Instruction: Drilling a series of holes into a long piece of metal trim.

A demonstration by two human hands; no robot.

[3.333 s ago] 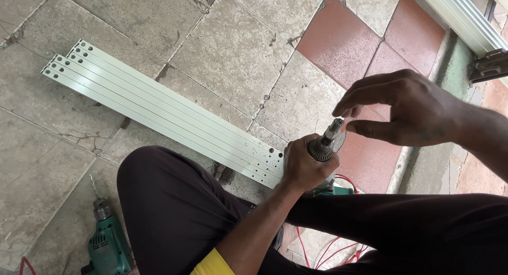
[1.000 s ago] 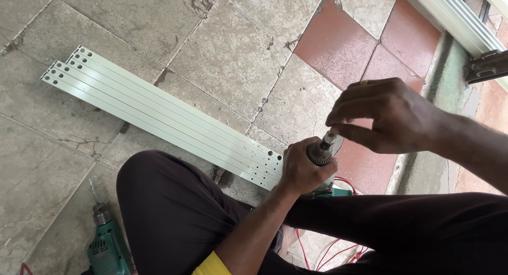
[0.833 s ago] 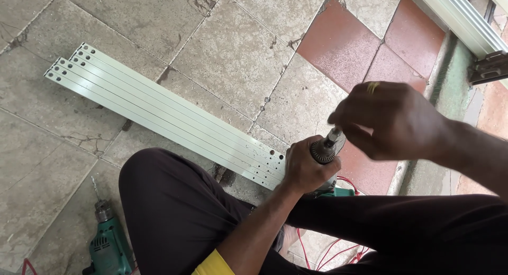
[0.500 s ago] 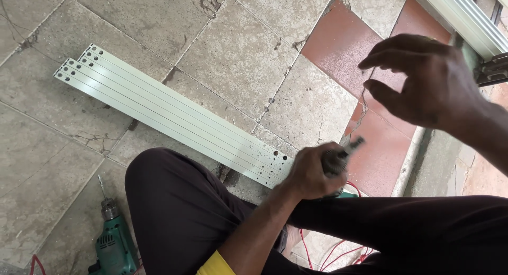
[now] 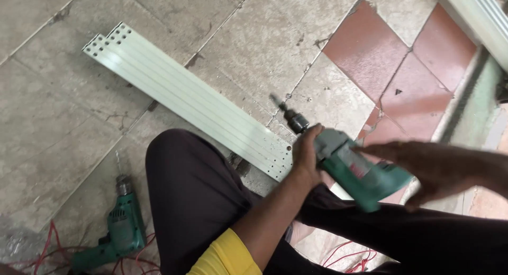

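Now we are gripping a green drill (image 5: 355, 172) with our left hand (image 5: 306, 154), whose fingers are wrapping around its front end just behind the chuck. The bit is pointing up and away from us, over the floor (image 5: 63, 111). Our right hand (image 5: 431, 166) is hovering beside the drill's rear; its fingers are spread and blurred, and we cannot tell whether they are touching the body.

We are sitting on the floor with a knee (image 5: 185, 169) raised. A bundle of pale metal strips (image 5: 185, 97) is lying flat on the grey tiles, running slantwise from the far left toward our left hand, its near end with small holes just beside that hand. A second drill (image 5: 119, 227) is lying on the floor near the lower left edge, with red wire (image 5: 45, 243) tangling around it. Red tiles (image 5: 391, 68) are showing toward the far right.
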